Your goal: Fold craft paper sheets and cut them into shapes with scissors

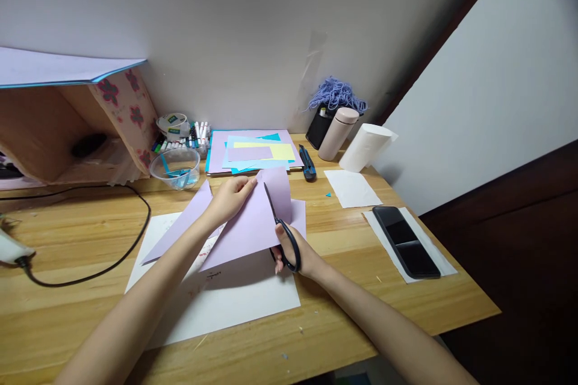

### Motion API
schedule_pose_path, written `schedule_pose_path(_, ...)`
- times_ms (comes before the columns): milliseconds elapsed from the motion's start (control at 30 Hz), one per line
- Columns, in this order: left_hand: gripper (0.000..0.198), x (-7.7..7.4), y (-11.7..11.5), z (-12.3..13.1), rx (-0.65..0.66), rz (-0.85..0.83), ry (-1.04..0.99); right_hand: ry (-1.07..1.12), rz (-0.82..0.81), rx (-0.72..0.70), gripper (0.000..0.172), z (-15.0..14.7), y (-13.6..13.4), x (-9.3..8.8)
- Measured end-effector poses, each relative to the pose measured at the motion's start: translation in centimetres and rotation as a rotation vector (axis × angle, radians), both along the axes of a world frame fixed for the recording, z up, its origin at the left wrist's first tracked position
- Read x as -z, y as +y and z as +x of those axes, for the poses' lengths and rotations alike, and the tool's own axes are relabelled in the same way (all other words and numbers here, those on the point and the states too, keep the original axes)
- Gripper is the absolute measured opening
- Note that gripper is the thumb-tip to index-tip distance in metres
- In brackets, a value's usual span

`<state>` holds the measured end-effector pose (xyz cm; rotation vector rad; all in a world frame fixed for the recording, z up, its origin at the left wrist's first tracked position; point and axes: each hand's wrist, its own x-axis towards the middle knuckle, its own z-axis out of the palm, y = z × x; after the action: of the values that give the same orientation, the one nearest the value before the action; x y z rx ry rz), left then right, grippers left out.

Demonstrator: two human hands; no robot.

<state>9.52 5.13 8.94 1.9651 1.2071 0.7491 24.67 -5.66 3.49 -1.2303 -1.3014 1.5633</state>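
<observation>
My left hand (232, 197) pinches the top edge of a lilac sheet of paper (244, 230) and holds it lifted over a white sheet (235, 304) on the wooden desk. My right hand (293, 252) has its fingers through the black handles of a pair of scissors (280, 225). The blades point up and away from me, into the lilac paper near its right side. Another lilac piece (178, 225) slopes down to the left under my left wrist.
At the back lie a stack of coloured paper (255, 151), a utility knife (307, 163), a clear bowl (176, 168), markers (189, 135), a bottle (338, 132) and a paper roll (365, 145). A phone (405, 240) rests on the right. A black cable (112, 252) loops on the left.
</observation>
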Motion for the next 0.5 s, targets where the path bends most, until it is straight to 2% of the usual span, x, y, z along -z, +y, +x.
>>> schedule_pose_path(200,0.039,0.2,-0.6,0.5,0.026,0.054,0.057,0.006,0.049,-0.019,0.062,0.1,-0.1,-0.8)
schedule_pose_path(500,0.04,0.5,-0.9,0.8,0.019,-0.013,-0.019,0.002,0.028,0.034,0.061,0.1,0.0,0.4)
